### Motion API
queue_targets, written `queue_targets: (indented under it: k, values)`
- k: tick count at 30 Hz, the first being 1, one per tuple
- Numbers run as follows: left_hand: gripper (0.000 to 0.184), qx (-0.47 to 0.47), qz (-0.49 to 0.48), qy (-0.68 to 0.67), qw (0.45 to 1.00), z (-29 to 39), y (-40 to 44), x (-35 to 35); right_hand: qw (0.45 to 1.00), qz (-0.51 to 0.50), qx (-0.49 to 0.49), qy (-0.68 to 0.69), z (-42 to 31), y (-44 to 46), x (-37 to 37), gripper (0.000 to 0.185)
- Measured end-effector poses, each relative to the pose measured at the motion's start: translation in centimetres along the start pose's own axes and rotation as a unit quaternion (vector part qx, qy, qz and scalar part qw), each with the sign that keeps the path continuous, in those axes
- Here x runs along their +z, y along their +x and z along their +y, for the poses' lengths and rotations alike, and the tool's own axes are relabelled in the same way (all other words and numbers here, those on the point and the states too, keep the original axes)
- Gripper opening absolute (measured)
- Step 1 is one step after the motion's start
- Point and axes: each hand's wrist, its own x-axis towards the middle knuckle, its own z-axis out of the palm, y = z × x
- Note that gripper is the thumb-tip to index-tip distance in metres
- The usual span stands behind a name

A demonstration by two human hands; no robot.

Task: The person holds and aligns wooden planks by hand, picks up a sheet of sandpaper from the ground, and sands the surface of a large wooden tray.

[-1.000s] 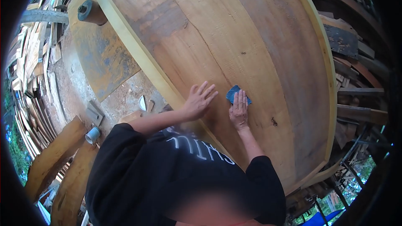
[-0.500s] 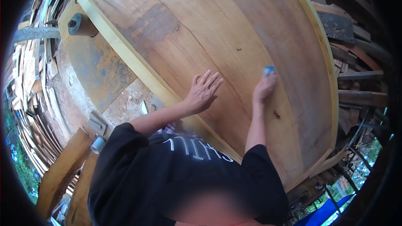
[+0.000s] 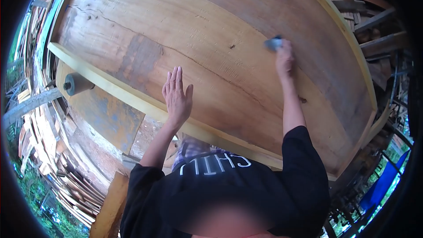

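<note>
A large wooden panel (image 3: 207, 75) made of joined boards lies before me, with a long crack along it and a pale raised rim (image 3: 110, 86). My right hand (image 3: 285, 59) grips a blue piece of sheet or cloth (image 3: 274, 43), blurred by motion, at the panel's far right part. My left hand (image 3: 177, 99) is over the near edge, its fingers stretched out and holding nothing. Whether its palm touches the wood cannot be made out.
A cylindrical object (image 3: 78, 83) stands on a stained board (image 3: 108, 114) left of the panel. Stacked wood strips (image 3: 70, 180) lie at the lower left, and beams (image 3: 381, 44) jut out at the right. A blue sheet (image 3: 383, 183) hangs at the lower right.
My right hand has left the crack and moved outward and to the right with the blue piece. My left hand has turned upright and shifted left. The view has rotated.
</note>
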Motion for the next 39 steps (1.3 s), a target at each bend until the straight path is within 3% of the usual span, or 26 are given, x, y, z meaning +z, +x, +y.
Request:
queue_targets:
  k: [1,3,5,6,7,8,10,12,14,17,20,23,26,27,28,29,30,33,36,37,39]
  values:
    - [0.066,0.003,-0.003,-0.002,1.0,0.0,-0.2,0.5,1.0,0.001,0.003,-0.003,-0.5,0.0,-0.4,0.03]
    - [0.065,0.0,-0.036,-0.005,0.999,0.1,-0.2,1.6,0.978,0.045,0.202,-0.011,-3.3,-0.4,0.8,0.032]
    - [0.065,0.01,-0.042,-0.016,0.999,1.0,-0.4,2.3,0.993,0.074,-0.087,-0.005,-11.5,-4.5,5.6,0.037]
    - [0.065,0.016,-0.05,-0.024,0.998,1.6,-0.5,2.6,0.977,-0.017,-0.213,-0.01,-13.6,-7.3,8.2,0.04]
    - [0.065,0.027,-0.053,-0.029,0.998,2.3,-0.4,2.6,0.939,-0.109,-0.318,0.068,-15.7,-9.7,10.2,0.043]
    - [0.065,0.033,-0.053,-0.023,0.998,2.8,0.1,2.8,0.917,-0.104,-0.369,0.109,-17.5,-10.6,9.4,0.043]
    - [0.066,0.119,-0.088,0.015,0.989,3.5,1.0,3.3,0.91,-0.14,-0.389,0.04,-13.4,-8.6,12.3,0.037]
    - [0.065,0.15,-0.084,0.021,0.985,4.5,3.8,4.3,0.922,-0.076,-0.377,0.043,-10.2,-1.3,7.3,0.037]
    - [0.063,0.202,-0.077,0.021,0.976,5.6,7.2,5.8,0.956,0.032,-0.267,-0.114,-5.6,2.9,6.0,0.036]
    - [0.064,0.255,-0.061,-0.002,0.965,7.5,10.2,7.6,0.965,-0.001,-0.251,-0.078,-6.6,0.0,4.9,0.039]
    - [0.059,0.312,-0.106,0.059,0.942,6.0,7.6,9.5,0.949,-0.106,-0.295,-0.041,-9.1,-7.5,4.6,0.032]
    - [0.047,0.343,-0.118,-0.011,0.932,4.1,1.8,9.5,0.931,-0.069,-0.358,0.022,-8.7,-13.0,4.0,0.025]
    - [0.042,0.341,-0.118,-0.039,0.932,4.2,2.7,9.6,0.914,-0.034,-0.398,0.065,-8.1,-12.0,3.8,0.021]
    - [0.04,0.332,-0.125,-0.046,0.934,4.4,3.8,10.0,0.904,0.025,-0.426,-0.002,-7.3,-10.4,5.4,0.024]
    - [0.034,0.356,-0.047,-0.065,0.931,4.4,6.7,11.1,0.919,0.025,-0.392,-0.019,-7.3,-7.9,6.1,0.029]
    - [0.022,0.342,-0.075,-0.088,0.932,4.8,10.4,10.7,0.892,0.055,-0.42,-0.157,-8.2,-4.3,5.8,0.032]
    - [0.009,0.301,-0.039,-0.023,0.953,5.5,13.5,10.8,0.92,0.025,-0.388,-0.042,-8.2,-0.7,6.4,0.03]
    - [0.005,0.27,0.094,-0.005,0.958,7.4,19.6,9.8,0.961,0.073,-0.266,0.011,-9.9,6.3,7.7,0.026]
    - [0.01,0.245,0.139,-0.083,0.956,8.5,17.3,8.3,0.951,0.107,-0.277,0.09,-13.6,4.6,4.1,0.033]
    - [0.014,0.239,0.104,-0.088,0.961,8.1,15.3,7.4,0.956,0.07,-0.259,0.115,-13.5,2.5,3.6,0.023]
    - [0.016,0.269,0.069,-0.143,0.95,7.5,11.0,5.9,0.948,-0.011,-0.259,0.185,-13.2,-1.8,2.3,0.021]
